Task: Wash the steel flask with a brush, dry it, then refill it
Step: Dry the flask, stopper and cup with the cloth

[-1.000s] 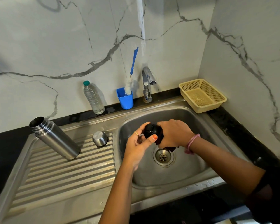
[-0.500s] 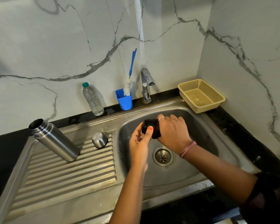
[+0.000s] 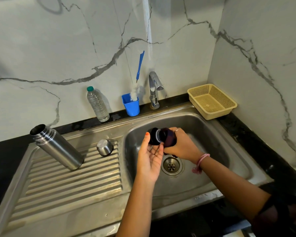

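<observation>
The flask (image 3: 57,147) stands open and tilted on the ribbed drainboard (image 3: 72,178) at the left of the sink (image 3: 212,151), well apart from both hands, and its mouth points up toward the left. Nearest to the camera, the two forearms reach over the front rim of the sink. The left hand (image 3: 150,158) is held palm up over the basin, its fingers are rather relaxed, and the thumb with the orange nail presses on the side of a black stopper (image 3: 155,135); the fingertips touch this piece from below, so the grip is a light pinch on it. The right hand (image 3: 181,144) has its fingers curled around a dark cloth (image 3: 169,139), which is wrapped on the right end of the stopper. A pink band (image 3: 201,161) is on the right wrist. Under the hands lies the drain (image 3: 171,165). A small steel cap (image 3: 105,147) sits upside down on the drainboard, just beside the basin and near the flask. Farther back, on the black table (image 3: 237,130) along the wall, stand a clear water bottle (image 3: 97,104), a blue cup (image 3: 131,104) with a brush (image 3: 138,72) leaning in it, and the tap (image 3: 154,89). A yellow basket (image 3: 212,101) sits in the far right corner.
</observation>
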`<state>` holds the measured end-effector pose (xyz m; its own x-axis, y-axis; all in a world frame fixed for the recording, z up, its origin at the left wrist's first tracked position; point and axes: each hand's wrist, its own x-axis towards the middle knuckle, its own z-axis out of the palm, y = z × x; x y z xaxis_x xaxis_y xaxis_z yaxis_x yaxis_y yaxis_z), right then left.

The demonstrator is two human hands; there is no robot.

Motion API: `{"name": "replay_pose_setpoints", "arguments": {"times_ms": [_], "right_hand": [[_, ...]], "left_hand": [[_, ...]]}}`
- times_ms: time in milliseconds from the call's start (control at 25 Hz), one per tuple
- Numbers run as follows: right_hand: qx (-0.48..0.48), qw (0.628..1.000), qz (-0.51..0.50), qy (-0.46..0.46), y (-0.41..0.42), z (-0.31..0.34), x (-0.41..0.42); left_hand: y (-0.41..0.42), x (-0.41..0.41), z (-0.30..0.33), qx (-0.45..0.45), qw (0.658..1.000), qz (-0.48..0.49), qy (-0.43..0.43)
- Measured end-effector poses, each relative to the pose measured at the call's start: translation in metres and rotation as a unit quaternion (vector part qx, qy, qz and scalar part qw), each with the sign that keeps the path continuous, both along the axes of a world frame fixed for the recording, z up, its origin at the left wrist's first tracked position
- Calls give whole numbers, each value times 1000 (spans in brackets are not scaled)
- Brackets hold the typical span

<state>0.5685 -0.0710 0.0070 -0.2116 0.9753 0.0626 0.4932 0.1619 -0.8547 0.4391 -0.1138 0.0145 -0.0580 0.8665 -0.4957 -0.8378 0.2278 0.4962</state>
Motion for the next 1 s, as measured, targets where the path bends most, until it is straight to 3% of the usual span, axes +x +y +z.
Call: {"name": "replay_pose_setpoints", "arguments": {"times_ms": [80,200,320,400,520,560,680,760,880,1000], "right_hand": [[-127,981,-31,146,-2,0,2],[-146,960,-71,226,3,7,7],[-65,981,17,185,-5,18,4],[38,992,85,91,-18,20,-2],[208,967,138,-54,-22,10,-4],[230,960,150,-62,-20,7,-3],[129,979,135,74,-14,7,1],[65,982,133,118,-11,11,4],[47,980,177,74,-5,21,12],[89,970,224,-20,4,32,21]], "left_hand": [[-1,-5,-2,22,999,-10,-26],[-3,-9,-5,44,998,-18,-31],[-5,-5,-5,70,996,-25,44],[-4,-4,-5,80,994,-5,71],[-2,-4,-2,78,994,12,70],[-3,-5,-2,80,994,7,69],[-7,-2,-1,93,992,-17,82],[-8,0,0,114,988,-31,102],[-5,-2,0,136,977,-39,158],[-3,-8,-2,137,952,-53,267]]}}
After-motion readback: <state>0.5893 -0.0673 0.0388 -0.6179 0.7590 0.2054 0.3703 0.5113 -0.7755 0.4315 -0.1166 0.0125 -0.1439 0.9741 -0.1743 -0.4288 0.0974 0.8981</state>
